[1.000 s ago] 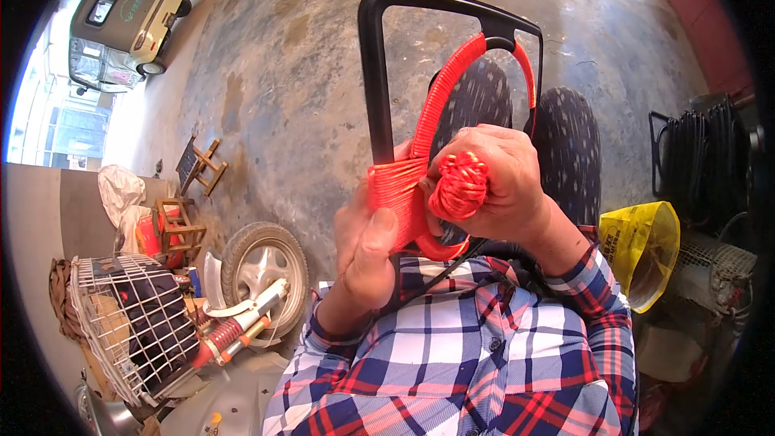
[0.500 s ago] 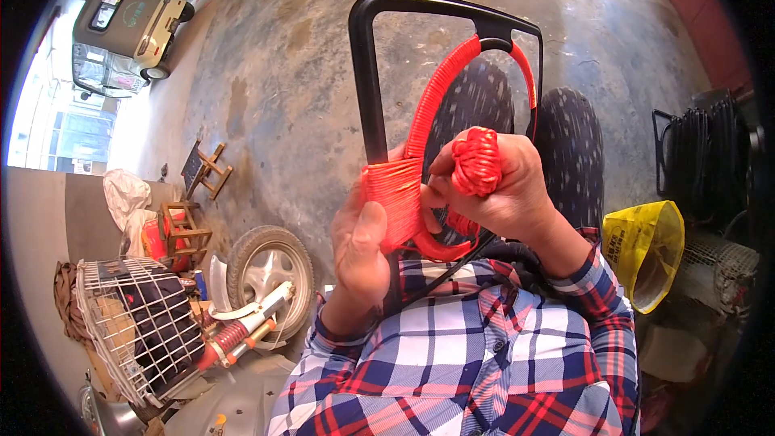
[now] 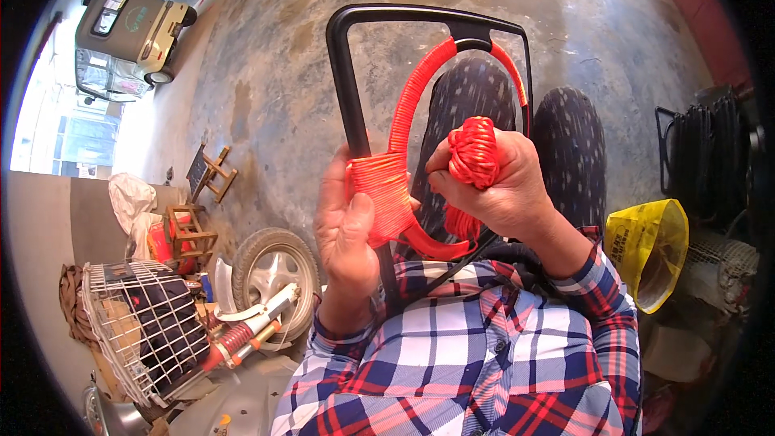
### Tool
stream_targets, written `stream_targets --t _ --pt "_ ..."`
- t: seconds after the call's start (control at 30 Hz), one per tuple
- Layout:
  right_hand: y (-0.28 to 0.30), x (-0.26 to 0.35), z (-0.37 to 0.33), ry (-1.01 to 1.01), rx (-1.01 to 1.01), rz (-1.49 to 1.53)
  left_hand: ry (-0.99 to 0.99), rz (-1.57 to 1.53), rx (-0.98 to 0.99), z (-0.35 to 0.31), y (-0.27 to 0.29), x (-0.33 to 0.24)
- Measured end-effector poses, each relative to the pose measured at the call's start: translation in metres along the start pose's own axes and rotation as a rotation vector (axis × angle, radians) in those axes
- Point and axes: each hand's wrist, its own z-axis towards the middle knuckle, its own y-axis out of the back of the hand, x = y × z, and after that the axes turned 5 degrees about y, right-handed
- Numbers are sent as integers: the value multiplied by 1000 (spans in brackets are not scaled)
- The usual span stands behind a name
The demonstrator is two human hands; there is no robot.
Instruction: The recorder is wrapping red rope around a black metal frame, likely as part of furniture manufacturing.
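Note:
A black frame (image 3: pixel 349 85) with rounded corners stands over my lap. Its inner oval ring (image 3: pixel 413 101) is wound tightly with red cord, apart from a bare black stretch at the top. A broad band of red cord winding (image 3: pixel 381 194) joins the ring to the frame's left bar. My left hand (image 3: pixel 345 242) grips the frame there, thumb on the winding, some fingers hidden behind it. My right hand (image 3: pixel 513 186), to the right of the band, is closed round a bundle of red cord (image 3: pixel 473 153). More red strands hang below that hand.
Lower left are a white wire basket (image 3: pixel 141 331), a wheel (image 3: pixel 274 274) and red-and-white vehicle parts. Small wooden stools (image 3: pixel 211 173) and a three-wheeled vehicle (image 3: pixel 133 28) stand farther off. At right are a yellow bag (image 3: pixel 646 254) and stacked black frames (image 3: pixel 702 145).
The frame and my left hand have shifted a little left, with the frame's top slightly lower. My right hand, still on the cord bundle, has drawn slightly away from the wound band.

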Motion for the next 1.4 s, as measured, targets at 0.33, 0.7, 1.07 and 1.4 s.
stream_targets --t 0.33,0.7,1.07,1.4 --pt "-11 12 18 155 72 -154 -12 88 -42 -4 -8 -5" --pt "-20 15 23 433 2 -505 -42 97 81 -5 0 -4" --pt "-12 13 21 402 36 -465 -111 210 61 2 -1 -7" --pt "-12 19 24 528 28 -561 -149 376 29 1 -2 -9"
